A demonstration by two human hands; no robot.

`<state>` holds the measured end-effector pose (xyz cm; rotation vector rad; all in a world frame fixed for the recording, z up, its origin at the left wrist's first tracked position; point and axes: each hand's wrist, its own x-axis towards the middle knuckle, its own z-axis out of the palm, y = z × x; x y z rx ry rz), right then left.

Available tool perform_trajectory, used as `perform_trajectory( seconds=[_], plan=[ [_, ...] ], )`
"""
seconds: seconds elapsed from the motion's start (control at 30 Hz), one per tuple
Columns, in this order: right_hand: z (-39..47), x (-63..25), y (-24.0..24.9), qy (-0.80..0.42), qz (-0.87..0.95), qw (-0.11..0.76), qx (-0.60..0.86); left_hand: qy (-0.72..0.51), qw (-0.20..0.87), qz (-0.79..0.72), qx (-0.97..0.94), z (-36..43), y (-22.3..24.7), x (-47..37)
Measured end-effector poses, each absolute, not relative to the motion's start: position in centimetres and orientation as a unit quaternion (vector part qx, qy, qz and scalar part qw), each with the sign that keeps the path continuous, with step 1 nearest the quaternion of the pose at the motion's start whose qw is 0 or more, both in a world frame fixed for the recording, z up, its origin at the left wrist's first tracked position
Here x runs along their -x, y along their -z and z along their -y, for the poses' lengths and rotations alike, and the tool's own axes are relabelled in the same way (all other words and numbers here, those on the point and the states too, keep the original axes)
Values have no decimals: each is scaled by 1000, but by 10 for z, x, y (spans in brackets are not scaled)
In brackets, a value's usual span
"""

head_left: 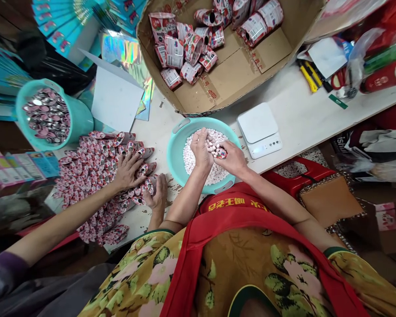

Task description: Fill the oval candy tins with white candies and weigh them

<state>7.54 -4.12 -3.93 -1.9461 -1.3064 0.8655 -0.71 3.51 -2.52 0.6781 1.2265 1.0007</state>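
Toward the turquoise plastic basin (175, 152)'s right edge, right hand (233, 159) clasps small red-printed packet (221, 153), just beside half-curled left hand (202, 152), hold unclear.

A red seat (313, 167) stands beside a scuffed white table (305, 115).

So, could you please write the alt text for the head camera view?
A person's right hand holds a small red printed packet over a round turquoise plastic basin of pale pink pellets, the cupped left hand beside it. To the left, another person's hands touch piled red printed packets; a flat white scale and brown cardboard box stand nearby.
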Motion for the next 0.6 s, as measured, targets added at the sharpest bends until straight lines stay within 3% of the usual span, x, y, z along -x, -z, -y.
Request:
perform_trajectory(
  seconds=[0.23, 0.6],
  plan=[
    [41, -75, 42, -285, 517, 383, 711, -449, 652, -529, -305, -38, 19, 2],
    [39, -80, 48, -364, 453, 476, 660, -431, 718, -462, -292, -37, 4, 3]
  ],
)
